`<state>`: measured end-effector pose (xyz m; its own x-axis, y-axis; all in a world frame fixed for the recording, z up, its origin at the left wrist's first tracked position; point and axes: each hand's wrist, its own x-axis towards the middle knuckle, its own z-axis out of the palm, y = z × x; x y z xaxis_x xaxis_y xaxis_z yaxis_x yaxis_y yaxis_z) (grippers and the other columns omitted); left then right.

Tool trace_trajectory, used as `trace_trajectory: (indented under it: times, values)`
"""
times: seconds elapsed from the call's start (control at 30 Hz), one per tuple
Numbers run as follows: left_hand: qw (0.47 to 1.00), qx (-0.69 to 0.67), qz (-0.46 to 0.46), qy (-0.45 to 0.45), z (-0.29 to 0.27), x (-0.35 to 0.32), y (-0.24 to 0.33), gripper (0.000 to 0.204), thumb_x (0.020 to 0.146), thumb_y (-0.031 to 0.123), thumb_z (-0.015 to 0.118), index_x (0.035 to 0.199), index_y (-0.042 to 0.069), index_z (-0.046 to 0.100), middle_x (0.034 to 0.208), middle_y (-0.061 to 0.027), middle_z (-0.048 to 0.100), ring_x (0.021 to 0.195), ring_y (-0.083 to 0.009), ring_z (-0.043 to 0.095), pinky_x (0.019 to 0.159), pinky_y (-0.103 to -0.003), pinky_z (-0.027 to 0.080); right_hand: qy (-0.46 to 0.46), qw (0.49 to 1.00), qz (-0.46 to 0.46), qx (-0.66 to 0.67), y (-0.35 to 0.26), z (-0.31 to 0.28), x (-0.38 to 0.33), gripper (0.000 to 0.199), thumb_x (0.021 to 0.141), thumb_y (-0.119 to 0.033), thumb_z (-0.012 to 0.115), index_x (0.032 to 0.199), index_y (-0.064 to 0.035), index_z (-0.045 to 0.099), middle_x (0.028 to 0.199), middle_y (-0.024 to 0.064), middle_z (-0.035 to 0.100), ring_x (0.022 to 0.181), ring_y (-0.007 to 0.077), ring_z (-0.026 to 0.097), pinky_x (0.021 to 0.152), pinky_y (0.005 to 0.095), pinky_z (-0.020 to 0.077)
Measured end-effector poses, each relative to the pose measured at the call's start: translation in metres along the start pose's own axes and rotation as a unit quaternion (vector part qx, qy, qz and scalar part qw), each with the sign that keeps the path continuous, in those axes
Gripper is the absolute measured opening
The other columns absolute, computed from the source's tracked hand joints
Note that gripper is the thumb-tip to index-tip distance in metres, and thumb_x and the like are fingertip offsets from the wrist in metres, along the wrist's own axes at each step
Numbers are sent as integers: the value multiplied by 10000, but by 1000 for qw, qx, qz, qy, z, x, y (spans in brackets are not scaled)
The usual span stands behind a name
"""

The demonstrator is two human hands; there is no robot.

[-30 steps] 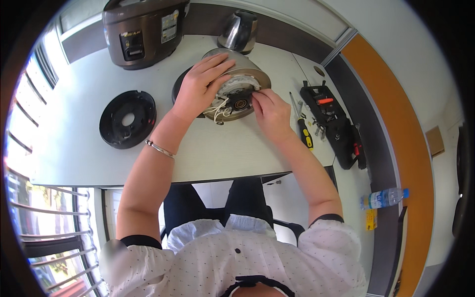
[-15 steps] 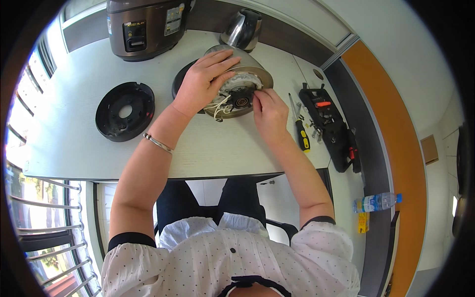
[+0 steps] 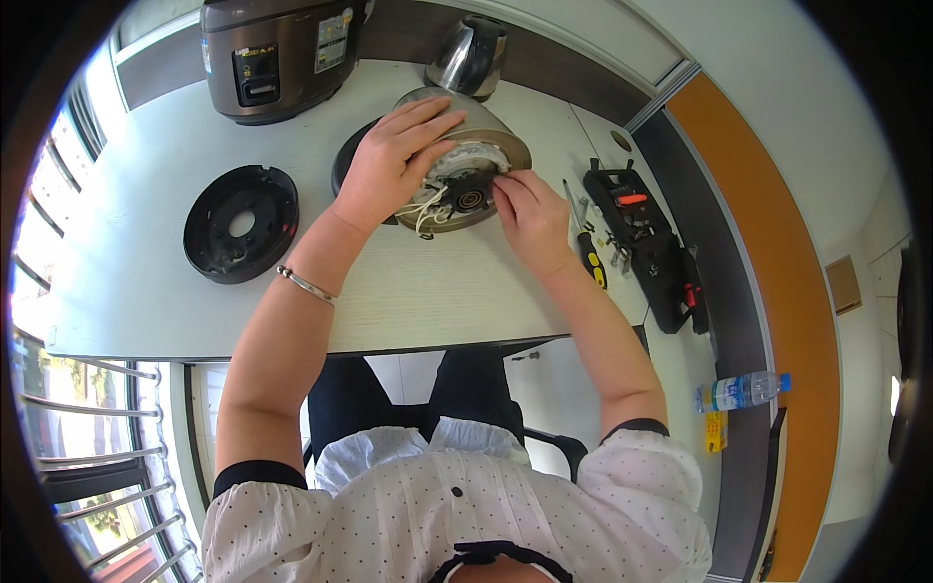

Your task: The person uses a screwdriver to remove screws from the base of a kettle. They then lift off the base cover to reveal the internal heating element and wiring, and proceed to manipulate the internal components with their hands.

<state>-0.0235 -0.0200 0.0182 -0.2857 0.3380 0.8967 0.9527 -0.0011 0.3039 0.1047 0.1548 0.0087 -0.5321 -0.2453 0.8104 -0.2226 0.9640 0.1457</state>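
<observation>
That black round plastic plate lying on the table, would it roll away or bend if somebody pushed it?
The black round base plate lies flat on the white table, so it would probably slide, not roll. It looks like stiff moulded plastic, likely light, and unlikely to bend.
</observation>
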Motion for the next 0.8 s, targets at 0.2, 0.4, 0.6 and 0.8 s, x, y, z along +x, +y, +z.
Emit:
trace_trajectory:
  times: [0.2, 0.4, 0.6, 0.8]
  values:
    - [1000, -5, -6, 2, 0, -1, -1, 328, 840, 56, 647, 1167, 63, 654, 1231, -125, 619, 1133, -316, 579, 960, -381, 461, 2, 999, -12, -37, -3, 1, -1, 182, 723, -39, 688, 902, -36, 658, 870, 61, 614, 715, 223, 634, 565, 319, 522]
    - [1000, -4, -5, 3, 1, -1, -2, 328, 842, 60, 649, 1170, 66, 654, 1227, -124, 622, 1129, -316, 581, 954, -379, 466, -44, 995, -79, -51, 3, -6, 3, 246, 686, -52, 648, 927, -3, 639, 891, 76, 588, 738, 218, 611, 567, 315, 517]
    - [1000, 1, -2, 4, 1, -1, -3, 334, 837, 61, 650, 1171, 67, 654, 1227, -124, 622, 1135, -312, 579, 965, -381, 459, -81, 984, -151, -47, 7, -14, 14, 260, 672, -61, 620, 923, 9, 631, 876, 81, 563, 738, 204, 598, 573, 313, 520]
    - [1000, -3, -3, 3, 0, 0, -1, 321, 839, 92, 653, 1159, 71, 658, 1213, -119, 628, 1133, -305, 578, 963, -383, 461, -88, 987, -130, -24, 15, -14, 11, 239, 699, -51, 645, 932, 0, 641, 909, 83, 595, 759, 215, 620, 580, 319, 527]
